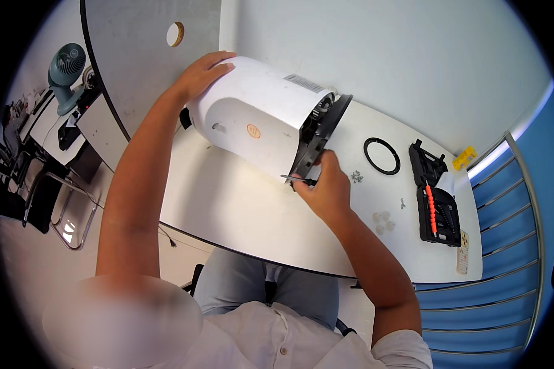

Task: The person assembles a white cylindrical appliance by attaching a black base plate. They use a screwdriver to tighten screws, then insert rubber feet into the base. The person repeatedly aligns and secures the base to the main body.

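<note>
Head view: screwdriver [298,179] pinched in right hand [326,187] fingertips

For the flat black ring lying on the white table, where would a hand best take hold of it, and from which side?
Probably from above, pinching across the thin band of the flat black ring on its near edge, one finger inside the open hole and the thumb outside. It lies flat on the white table with bare surface around it, so no side grip is offered.
</note>
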Demonstrator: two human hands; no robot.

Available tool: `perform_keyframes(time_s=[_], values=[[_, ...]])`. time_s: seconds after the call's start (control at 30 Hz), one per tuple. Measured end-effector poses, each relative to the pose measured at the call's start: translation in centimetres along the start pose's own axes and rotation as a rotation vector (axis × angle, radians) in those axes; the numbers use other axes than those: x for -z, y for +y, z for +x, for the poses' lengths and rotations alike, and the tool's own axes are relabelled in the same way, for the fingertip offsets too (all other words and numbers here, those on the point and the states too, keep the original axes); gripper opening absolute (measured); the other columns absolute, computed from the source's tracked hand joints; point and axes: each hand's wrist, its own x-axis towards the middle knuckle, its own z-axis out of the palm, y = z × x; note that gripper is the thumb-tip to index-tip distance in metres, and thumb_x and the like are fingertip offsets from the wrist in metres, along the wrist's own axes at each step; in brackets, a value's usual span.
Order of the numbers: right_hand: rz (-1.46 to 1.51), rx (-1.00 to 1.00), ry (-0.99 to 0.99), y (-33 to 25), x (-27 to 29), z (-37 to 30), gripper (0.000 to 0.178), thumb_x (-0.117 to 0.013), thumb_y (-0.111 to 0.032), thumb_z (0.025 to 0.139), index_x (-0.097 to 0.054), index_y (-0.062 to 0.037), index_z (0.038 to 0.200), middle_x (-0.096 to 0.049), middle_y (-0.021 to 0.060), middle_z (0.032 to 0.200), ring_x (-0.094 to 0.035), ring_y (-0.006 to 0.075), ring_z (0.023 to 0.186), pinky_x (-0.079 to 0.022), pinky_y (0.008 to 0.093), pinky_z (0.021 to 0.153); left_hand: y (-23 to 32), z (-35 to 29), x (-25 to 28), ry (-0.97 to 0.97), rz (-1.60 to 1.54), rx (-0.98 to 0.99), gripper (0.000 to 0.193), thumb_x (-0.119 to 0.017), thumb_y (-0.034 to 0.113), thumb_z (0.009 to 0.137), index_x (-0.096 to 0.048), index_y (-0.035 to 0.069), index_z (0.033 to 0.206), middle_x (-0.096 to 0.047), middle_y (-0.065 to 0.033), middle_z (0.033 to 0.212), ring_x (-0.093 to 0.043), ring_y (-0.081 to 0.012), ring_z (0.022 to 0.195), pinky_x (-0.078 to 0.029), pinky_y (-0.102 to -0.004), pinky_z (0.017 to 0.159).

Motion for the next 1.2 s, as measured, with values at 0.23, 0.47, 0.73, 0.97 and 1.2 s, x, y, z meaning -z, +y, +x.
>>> perform_keyframes(time_s=[0.23, 0.47, 0.73, 0.97, 1.2], values=[[0.224, -0.038, 0.181, 1.3, 0.5, 1.9, 0.038, -0.061, -0.005, 0.071, -0.051, 0.0003, 0.107, -0.063, 0.0093, 0.084, -0.057, 0.0156, 0.056, -0.046, 0.0288, 0.054, 0.1, 0.0, 0.3, 0.016, -0.008, 0.07, 0.056, -0.052, 0.049, 0.087, -0.053, 0.018, 0.133, -0.047, -0.0087, 0.139, -0.047, -0.024, 0.124, -0.033, -0.0347, 0.105], [0.427, -0.135, 0.217, 0.4, 1.0, 2.5, 0.038, -0.051, 0.006, 0.078, -0.046, 0.0059, 0.115, -0.063, 0.0122, 0.096, -0.063, 0.0123, 0.083, -0.049, 0.0219, 0.069, 0.0, 0.6, 0.2, 0.002, -0.094, 0.118, 0.058, -0.052, 0.05, 0.085, -0.055, 0.016, 0.131, -0.055, -0.0088, 0.13, -0.054, -0.023, 0.114, -0.038, -0.0333, 0.099], [0.442, 0.011, 0.379, 1.0, -0.1, 1.2, 0.029, -0.057, 0.001, 0.082, -0.047, 0.0022, 0.109, -0.06, 0.0075, 0.092, -0.057, 0.0081, 0.078, -0.046, 0.0213, 0.069, 0.6, -0.1, -1.3, 0.127, -0.028, 0.09, 0.059, -0.054, 0.053, 0.082, -0.058, 0.015, 0.127, -0.06, -0.0093, 0.124, -0.058, -0.0239, 0.109, -0.041, -0.0329, 0.096], [0.49, 0.071, 0.396, 1.3, 0.3, 0.7, 0.033, -0.059, -0.013, 0.084, -0.047, 0.0023, 0.11, -0.054, 0.0061, 0.098, -0.052, 0.0122, 0.088, -0.043, 0.0267, 0.083, 0.4, -0.4, -1.2, 0.107, -0.124, 0.12, 0.059, -0.054, 0.054, 0.082, -0.058, 0.016, 0.127, -0.061, -0.0101, 0.123, -0.059, -0.0247, 0.108, -0.041, -0.033, 0.095], [0.471, 0.157, 0.437, 1.4, 0.2, 0.0, 0.041, -0.068, -0.013, 0.08, -0.048, 0.0042, 0.111, -0.057, 0.0047, 0.083, -0.052, 0.0082, 0.069, -0.045, 0.0222, 0.063, -0.9, -0.7, -1.2, 0.091, -0.283, 0.054, 0.05, -0.052, 0.044, 0.088, -0.058, 0.015, 0.128, -0.062, -0.0097, 0.12, -0.059, -0.0218, 0.105, -0.042, -0.0323, 0.094]])
